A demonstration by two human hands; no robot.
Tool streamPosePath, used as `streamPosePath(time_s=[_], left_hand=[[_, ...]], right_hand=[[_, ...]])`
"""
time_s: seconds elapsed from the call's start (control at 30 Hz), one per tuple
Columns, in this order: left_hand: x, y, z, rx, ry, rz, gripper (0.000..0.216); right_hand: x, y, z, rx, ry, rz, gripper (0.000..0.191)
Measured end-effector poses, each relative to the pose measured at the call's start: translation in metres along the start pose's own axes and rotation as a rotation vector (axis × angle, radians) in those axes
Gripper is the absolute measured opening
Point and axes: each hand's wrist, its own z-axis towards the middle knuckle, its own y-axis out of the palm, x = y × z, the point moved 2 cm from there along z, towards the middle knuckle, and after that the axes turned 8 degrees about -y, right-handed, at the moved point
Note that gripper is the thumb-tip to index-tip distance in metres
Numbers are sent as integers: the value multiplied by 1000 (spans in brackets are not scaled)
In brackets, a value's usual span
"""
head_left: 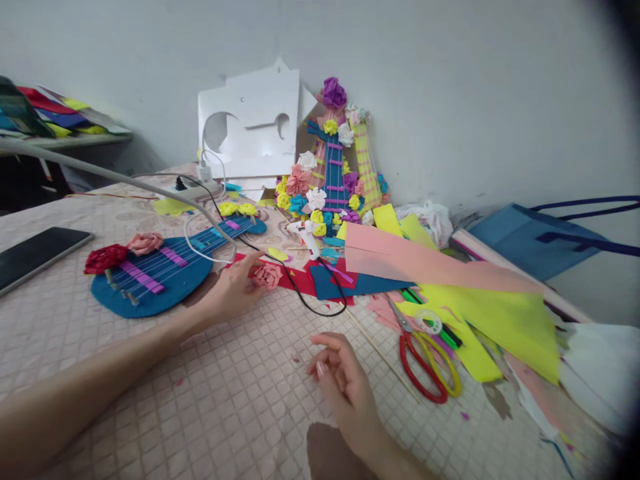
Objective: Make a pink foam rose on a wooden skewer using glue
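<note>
My left hand (233, 288) reaches over the table, its thumb and fingers closed around the left side of a pink paper flower (268, 275). The flower is by a strip of red paper (295, 280). Closer to me, my right hand (345, 393) hovers with loosely curled fingers, apart and holding nothing. Left of my left hand lies a blue guitar-shaped craft (195, 277) with white strings and purple strips. A red paper rose (105, 259) and another pink flower (145, 243) sit on its edge. Behind the held flower stands a white glue gun (306, 235) with a black cord.
Scissors (425, 363) with red and yellow handles lie at right beside a thin wooden stick (383, 353). Pink sheet (425, 260) and yellow sheets (515, 320) spread there. Flower-covered guitar crafts (336, 173) lean on the wall. A phone (40, 253) and white cable (125, 177) are left.
</note>
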Motion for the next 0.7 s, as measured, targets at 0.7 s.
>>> streamPosePath(time_s=[0.7], left_hand=[[2,-5,-7,5,-7,-50,61]], right_hand=[[5,3,-1,-23,-35,-27,24]])
